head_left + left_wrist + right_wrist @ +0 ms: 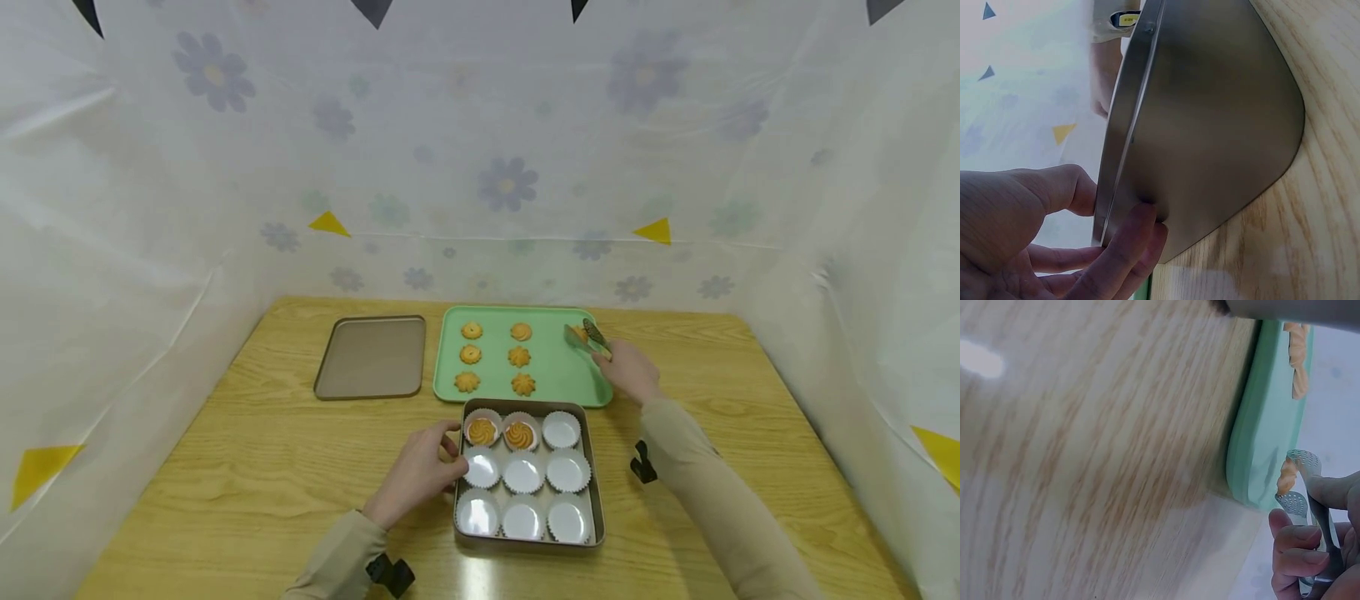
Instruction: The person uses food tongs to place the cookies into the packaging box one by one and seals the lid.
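My right hand (pixel 632 371) holds metal tongs (pixel 1329 550) over the right end of a green tray (pixel 558 379). Between the perforated tong tips is a golden cookie (pixel 1287 476); whether both tips press it is unclear. Several other cookies (pixel 519 357) lie in two columns on that tray. In front of it stands a square metal baking pan (pixel 529 546) lined with white fluted paper cups (pixel 567 471). Two back-row cups carry swirled cookies (pixel 482 431). My left hand (pixel 420 471) pinches the pan's left wall, thumb at the rim and fingers against the outside (pixel 1210 125).
A shallow brown tray (pixel 371 358) lies at the back left of the wooden table (pixel 285 467). Behind the table and along both sides hang pale flowered sheets (pixel 450 167) with yellow and dark triangles.
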### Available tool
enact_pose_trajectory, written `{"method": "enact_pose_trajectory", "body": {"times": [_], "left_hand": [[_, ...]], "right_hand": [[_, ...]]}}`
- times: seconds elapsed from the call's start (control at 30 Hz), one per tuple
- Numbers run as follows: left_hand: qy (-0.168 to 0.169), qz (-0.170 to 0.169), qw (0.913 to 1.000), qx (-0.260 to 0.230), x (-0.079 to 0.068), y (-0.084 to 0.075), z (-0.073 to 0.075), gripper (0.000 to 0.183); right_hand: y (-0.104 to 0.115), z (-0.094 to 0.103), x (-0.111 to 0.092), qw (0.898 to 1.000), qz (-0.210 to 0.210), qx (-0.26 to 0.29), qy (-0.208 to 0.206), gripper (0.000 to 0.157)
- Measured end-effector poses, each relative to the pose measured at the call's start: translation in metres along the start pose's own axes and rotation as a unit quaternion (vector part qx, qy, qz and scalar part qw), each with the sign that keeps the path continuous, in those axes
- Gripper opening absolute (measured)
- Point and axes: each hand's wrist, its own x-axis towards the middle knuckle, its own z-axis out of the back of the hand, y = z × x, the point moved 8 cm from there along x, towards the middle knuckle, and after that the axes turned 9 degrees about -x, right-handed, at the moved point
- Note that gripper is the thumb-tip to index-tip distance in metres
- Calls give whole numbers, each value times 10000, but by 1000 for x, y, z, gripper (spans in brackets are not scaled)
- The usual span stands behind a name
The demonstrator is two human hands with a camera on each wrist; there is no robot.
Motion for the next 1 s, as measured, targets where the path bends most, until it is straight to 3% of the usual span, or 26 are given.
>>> {"method": "enact_pose_trajectory", "body": {"times": [0.57, 1.0], "left_hand": [[52, 38, 9999, -85, -1, 0, -2, 59], [34, 51, 9999, -130, -2, -1, -1, 60]], "right_hand": [[2, 11, -32, 9939, 819, 473, -569, 27], [11, 30, -63, 9880, 1267, 500, -732, 36]]}}
